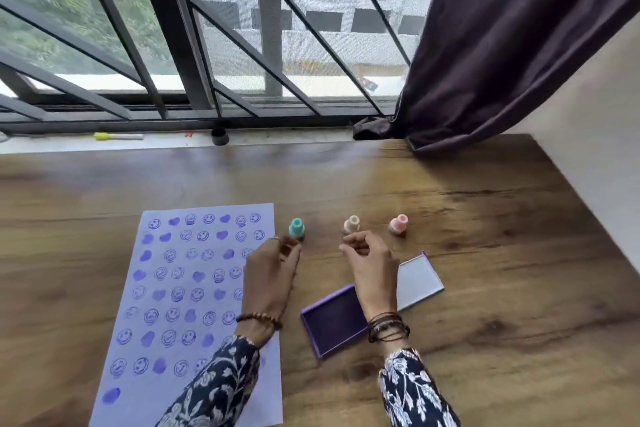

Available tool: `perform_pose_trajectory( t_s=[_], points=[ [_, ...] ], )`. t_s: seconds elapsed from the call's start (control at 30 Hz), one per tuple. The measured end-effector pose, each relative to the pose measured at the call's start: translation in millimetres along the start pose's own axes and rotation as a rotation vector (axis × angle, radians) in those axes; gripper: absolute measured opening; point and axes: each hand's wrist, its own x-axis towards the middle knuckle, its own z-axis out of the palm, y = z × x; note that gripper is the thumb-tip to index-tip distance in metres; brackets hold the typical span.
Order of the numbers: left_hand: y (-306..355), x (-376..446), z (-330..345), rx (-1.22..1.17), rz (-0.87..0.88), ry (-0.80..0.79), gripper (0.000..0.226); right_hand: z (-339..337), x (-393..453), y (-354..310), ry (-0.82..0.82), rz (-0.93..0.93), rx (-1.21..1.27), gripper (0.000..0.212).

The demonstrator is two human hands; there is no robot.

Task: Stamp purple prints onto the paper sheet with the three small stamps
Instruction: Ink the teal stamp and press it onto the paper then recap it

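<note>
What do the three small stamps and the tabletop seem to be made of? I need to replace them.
The teal stamp, cream stamp and pink stamp look like moulded plastic: uniform pastel colour, smooth matt surfaces. The tabletop shows brown grain and knots with a soft sheen; solid wood or printed laminate cannot be told apart.

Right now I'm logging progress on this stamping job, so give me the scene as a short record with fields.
paper sheet: flat on the wooden table, mostly covered with rows of purple smiley and heart prints
teal stamp: upright, just right of the sheet
cream stamp: upright, middle of the row
pink stamp: upright, rightmost
ink pad: open, lid lying behind it
left hand: near teal stamp, holding nothing
right hand: near cream stamp, holding nothing
</note>
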Motion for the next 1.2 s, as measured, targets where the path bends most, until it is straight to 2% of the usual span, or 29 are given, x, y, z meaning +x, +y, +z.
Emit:
perform_pose_trajectory(
  t_s=[0.1, 0.17, 0.27, 0.43, 0.5, 0.57, 0.63, 0.77, 0.83, 0.93, 1.0, 1.07, 1.13, 1.2],
  points=[
    [-7.0, 17.5, -9.2, 0.062, -0.039, 0.059, 0.010, 19.6, 3.6, -12.5, -0.132, -0.015, -0.038, 0.017],
    [-7.3, 29.7, -7.5, 0.078, -0.048, 0.018, 0.017, 32.7, 9.0, -19.3, -0.185, -0.027, -0.066, 0.024],
    [-9.0, 38.6, -3.9, 0.021, -0.075, -0.066, 0.013, 46.8, 12.4, -27.6, -0.215, -0.044, -0.057, 0.026],
    [-12.6, 34.6, -13.0, -0.358, -0.210, -0.146, 0.007, 44.7, 0.8, -30.8, -0.232, -0.133, -0.008, 0.037],
    [-12.5, 29.5, -22.2, -0.586, -0.245, -0.221, 0.013, 37.4, -8.3, -30.9, -0.231, -0.151, 0.044, 0.031],
    [-9.4, 22.6, -30.8, -0.832, -0.354, -0.356, 0.022, 29.1, -19.6, -32.9, -0.237, -0.132, 0.133, 0.024],
    [-5.2, 15.6, -39.8, -0.931, -0.427, -0.456, 0.024, 22.1, -33.5, -35.9, -0.214, -0.121, 0.167, 0.019],
    [1.1, 3.9, -51.7, -0.933, -0.403, -0.531, 0.023, 13.1, -62.7, -42.5, -0.121, -0.039, 0.219, 0.009],
    [1.8, -3.6, -54.5, -0.900, -0.357, -0.554, 0.022, 11.3, -77.6, -44.5, -0.069, 0.141, 0.462, 0.018],
    [-5.3, -14.9, -59.7, -0.769, -0.260, -0.578, 0.019, 3.6, -99.2, -44.6, -0.059, 0.430, 0.986, 0.021],
    [-11.5, -20.4, -62.2, -0.686, -0.226, -0.603, 0.012, -4.8, -109.7, -38.6, -0.064, 0.529, 1.191, 0.022],
    [-15.3, -24.2, -62.1, -0.642, -0.229, -0.628, 0.005, -12.3, -118.4, -31.7, -0.084, 0.541, 1.208, 0.022],
    [-16.3, -27.1, -59.8, -0.604, -0.217, -0.651, 0.002, -16.4, -125.0, -24.5, -0.082, 0.514, 1.100, 0.019],
    [-16.2, -30.2, -56.6, -0.566, -0.200, -0.662, 0.002, -18.9, -128.6, -18.1, -0.056, 0.400, 0.763, 0.018]
  ],
)
